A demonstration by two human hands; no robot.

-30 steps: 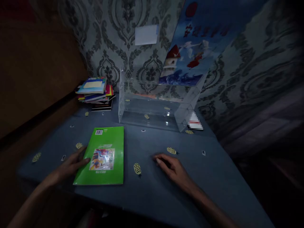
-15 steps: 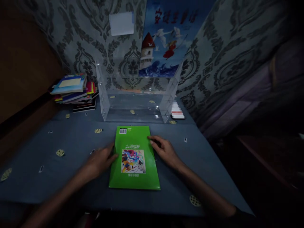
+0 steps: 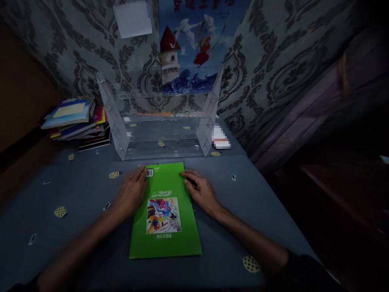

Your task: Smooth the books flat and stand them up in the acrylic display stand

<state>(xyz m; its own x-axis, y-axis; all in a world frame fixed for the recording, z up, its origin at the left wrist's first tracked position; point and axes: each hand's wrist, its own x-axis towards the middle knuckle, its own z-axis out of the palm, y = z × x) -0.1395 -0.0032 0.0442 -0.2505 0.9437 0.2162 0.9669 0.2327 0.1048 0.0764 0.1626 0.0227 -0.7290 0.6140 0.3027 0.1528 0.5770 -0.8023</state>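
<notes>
The book (image 3: 165,211) was bright green, the tablecloth (image 3: 252,194) blue-grey with dotted yellow shapes, the wallpaper (image 3: 267,73) pale grey with dark scrollwork.

1. Exposure: dim, cool cast; edges fall near black, heaviest toward 4 o'clock.
2. Green rectangular paperback book (image 3: 164,215), 7 o'clock: strongest colour, large print sharp.
3. Clear plastic rack with slanted side panels (image 3: 208,125), 10 o'clock: thin pale glints.
4. Small white object with reddish stripe (image 3: 220,139), near centre toward 3 o'clock: coarsely pixelated.
5. Bare left hand (image 3: 132,192), 8 o'clock: slightly smeared.
6. Lilac draped cloth (image 3: 299,111), 3 o'clock: stretched, soft.
</notes>
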